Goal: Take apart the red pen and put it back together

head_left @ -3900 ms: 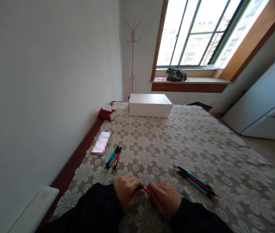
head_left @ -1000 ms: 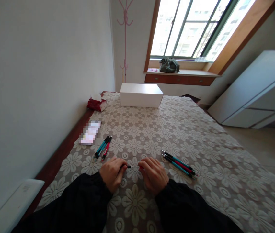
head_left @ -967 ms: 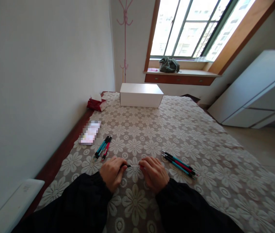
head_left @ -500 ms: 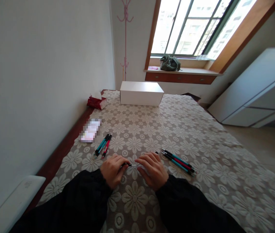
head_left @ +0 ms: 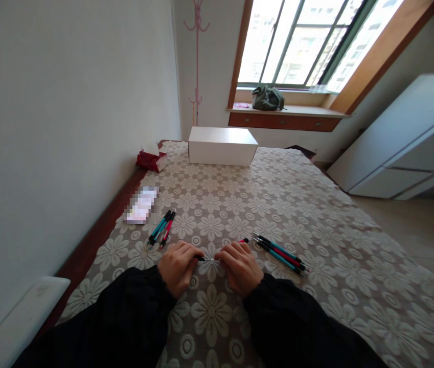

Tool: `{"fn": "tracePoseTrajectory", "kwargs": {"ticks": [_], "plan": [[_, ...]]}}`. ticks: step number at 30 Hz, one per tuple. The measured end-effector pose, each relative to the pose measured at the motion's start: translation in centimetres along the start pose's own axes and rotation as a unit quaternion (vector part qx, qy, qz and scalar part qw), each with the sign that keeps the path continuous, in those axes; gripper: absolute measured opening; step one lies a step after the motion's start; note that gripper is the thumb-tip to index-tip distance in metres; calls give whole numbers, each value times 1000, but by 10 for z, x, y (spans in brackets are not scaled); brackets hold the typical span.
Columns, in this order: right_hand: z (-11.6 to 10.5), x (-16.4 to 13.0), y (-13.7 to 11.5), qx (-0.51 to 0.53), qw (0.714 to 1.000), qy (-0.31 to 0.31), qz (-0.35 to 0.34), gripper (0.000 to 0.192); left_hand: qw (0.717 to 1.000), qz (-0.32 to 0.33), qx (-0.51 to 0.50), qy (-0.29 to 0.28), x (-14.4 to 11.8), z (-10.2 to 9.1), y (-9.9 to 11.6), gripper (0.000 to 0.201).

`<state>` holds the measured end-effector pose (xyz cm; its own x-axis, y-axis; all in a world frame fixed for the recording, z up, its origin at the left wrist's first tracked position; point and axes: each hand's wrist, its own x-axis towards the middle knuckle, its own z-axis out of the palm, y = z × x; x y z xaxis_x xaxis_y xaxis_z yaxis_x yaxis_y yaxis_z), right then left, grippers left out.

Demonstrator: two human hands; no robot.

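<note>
While hands (head_left: pixel 209 265) pinch, pen (head_left: pixel 244 240) (slim, red-tipped) protrudes.

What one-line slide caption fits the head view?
Both hands, left hand and right hand, grip a pen over the floral tablecloth.

Home bedroom: floral lace cloth (head_left: pixel 278 194) covering the big flat surface, pink coat stand (head_left: pixel 197 61) in the corner, wooden window sill (head_left: pixel 301 110) with drawers, white cabinet (head_left: pixel 404 148) at right.
</note>
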<state>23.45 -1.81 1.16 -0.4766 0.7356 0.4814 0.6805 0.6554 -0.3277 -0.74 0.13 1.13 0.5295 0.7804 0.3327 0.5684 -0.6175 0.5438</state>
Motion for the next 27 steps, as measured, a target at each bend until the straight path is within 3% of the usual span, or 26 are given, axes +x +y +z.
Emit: {"fn": "tracePoseTrajectory", "kwargs": {"ticks": [11, 15, 19, 27], "plan": [[-2, 1, -2, -4, 1000, 11, 17, 16, 998, -45, 35, 34, 1, 0, -1, 21], [-1, 1, -2, -5, 1000, 5, -7, 14, 999, -8, 17, 43, 2, 0, 0, 16], [-1, 0, -2, -6, 1000, 1, -27, 13, 999, 36, 13, 17, 2, 0, 1, 9], [0, 0, -1, -19, 1000, 13, 16, 12, 999, 19, 32, 22, 0, 2, -1, 6]]}}
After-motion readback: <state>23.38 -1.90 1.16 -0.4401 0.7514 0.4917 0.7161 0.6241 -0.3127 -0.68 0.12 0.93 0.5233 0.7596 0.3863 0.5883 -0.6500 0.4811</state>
